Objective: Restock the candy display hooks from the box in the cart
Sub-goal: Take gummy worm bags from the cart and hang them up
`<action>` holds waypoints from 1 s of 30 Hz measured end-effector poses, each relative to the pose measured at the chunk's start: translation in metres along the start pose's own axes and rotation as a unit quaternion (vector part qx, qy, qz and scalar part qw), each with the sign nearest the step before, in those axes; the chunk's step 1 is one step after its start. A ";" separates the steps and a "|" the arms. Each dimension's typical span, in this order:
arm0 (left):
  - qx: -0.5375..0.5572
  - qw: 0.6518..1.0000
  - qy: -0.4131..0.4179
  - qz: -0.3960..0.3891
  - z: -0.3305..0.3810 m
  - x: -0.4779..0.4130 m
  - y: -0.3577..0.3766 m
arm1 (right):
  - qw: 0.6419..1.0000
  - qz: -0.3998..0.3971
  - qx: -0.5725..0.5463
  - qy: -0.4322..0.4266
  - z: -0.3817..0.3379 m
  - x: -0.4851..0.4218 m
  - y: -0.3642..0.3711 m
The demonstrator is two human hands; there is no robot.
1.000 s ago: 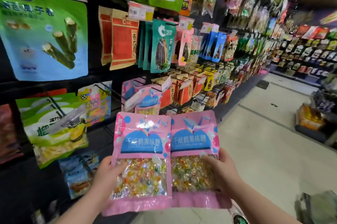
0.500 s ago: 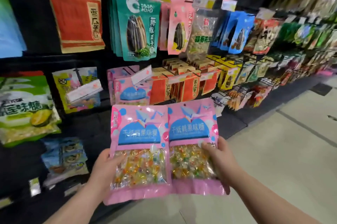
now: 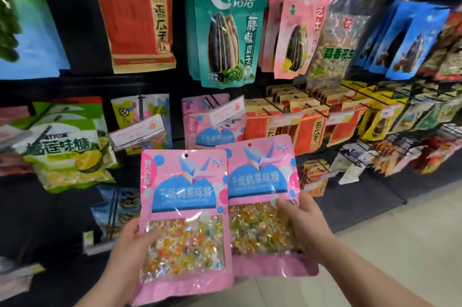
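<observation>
the hands are apart: left hand (image 3: pixel 128 244) grips the left bag (image 3: pixel 185 181), right hand (image 3: pixel 303 221) grips the right bag (image 3: pixel 260 181). both pink bags stand near upright, long axis vertical, hang holes up, edges overlapping, just below the matching hung bags (image 3: pixel 212 131).

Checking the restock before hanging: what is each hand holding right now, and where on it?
The left hand grips the left pink candy bag at its lower left edge; the right hand grips the right pink candy bag at its right edge.
</observation>
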State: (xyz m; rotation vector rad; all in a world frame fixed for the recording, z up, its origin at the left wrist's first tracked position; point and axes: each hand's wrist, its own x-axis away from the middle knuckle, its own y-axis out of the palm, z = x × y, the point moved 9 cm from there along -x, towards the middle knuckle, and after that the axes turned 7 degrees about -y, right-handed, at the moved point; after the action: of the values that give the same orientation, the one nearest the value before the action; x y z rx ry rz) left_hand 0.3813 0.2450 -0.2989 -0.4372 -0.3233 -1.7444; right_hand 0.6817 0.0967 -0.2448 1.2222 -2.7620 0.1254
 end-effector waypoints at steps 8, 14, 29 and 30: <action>0.070 0.997 0.034 0.014 -0.008 -0.032 0.008 | 0.999 -0.037 -0.013 -0.024 0.018 -0.059 0.020; 0.142 0.987 0.061 0.051 -0.025 -0.039 0.015 | 0.994 -0.081 0.001 -0.071 0.028 -0.097 0.027; 0.210 0.968 0.086 0.110 -0.035 -0.046 0.021 | 0.979 -0.180 -0.040 -0.092 0.023 -0.138 0.048; 0.212 0.967 0.088 0.115 -0.035 -0.046 0.020 | 0.979 -0.179 -0.038 -0.093 0.024 -0.139 0.049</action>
State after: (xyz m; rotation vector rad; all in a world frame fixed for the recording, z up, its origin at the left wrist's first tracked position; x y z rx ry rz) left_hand 0.4052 0.2653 -0.3517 -0.0075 -0.4845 -1.4262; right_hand 0.7368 0.2282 -0.2893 1.7627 -2.6067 -0.1328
